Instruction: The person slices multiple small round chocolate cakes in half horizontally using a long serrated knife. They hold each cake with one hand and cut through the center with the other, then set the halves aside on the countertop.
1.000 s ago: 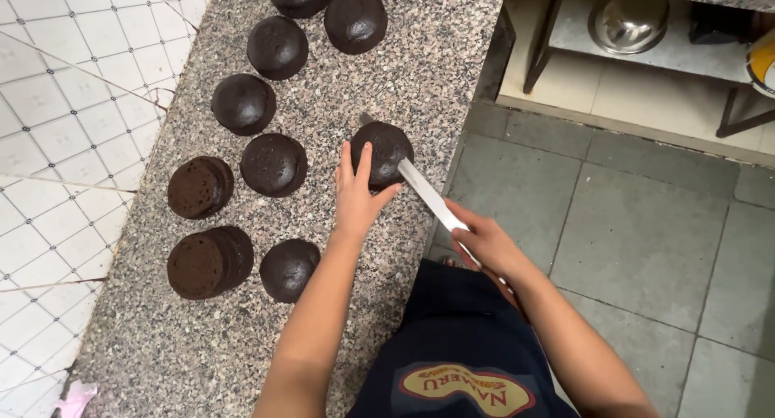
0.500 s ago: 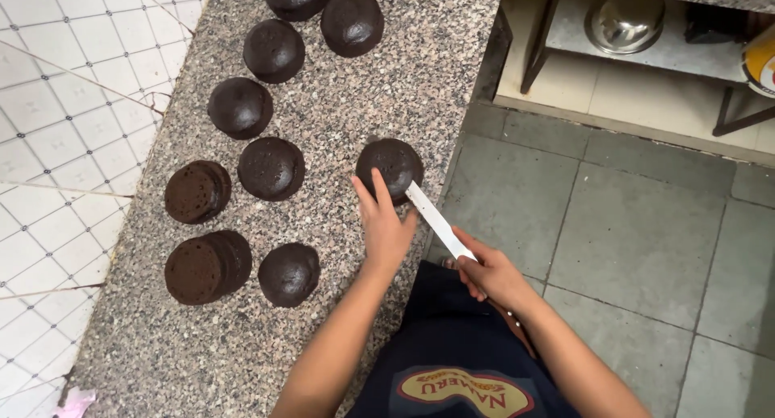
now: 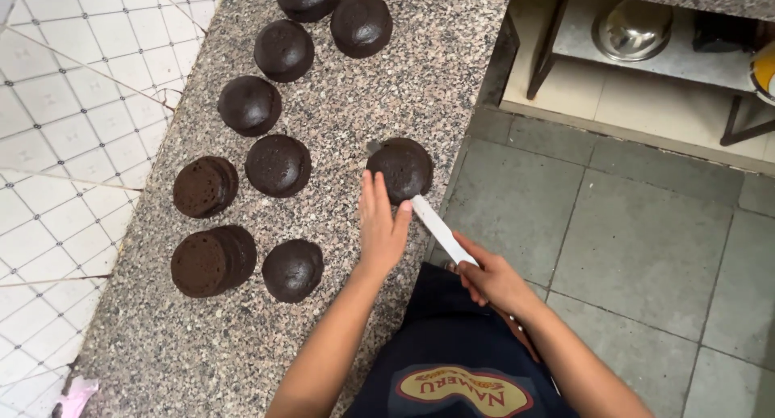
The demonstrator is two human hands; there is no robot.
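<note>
now left hand (image 3: 381, 228) flat against dark round cake (image 3: 401, 169); right hand (image 3: 494, 279) grips knife (image 3: 443, 231).

Bakery kitchen: granite counter (image 3: 387, 87), chocolate cakes (image 3: 278, 165)

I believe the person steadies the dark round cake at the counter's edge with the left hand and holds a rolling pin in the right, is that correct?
Not quite: the head view shows the right hand holding a knife, not a rolling pin. The left hand does steady the dark round cake at the counter edge.
</note>
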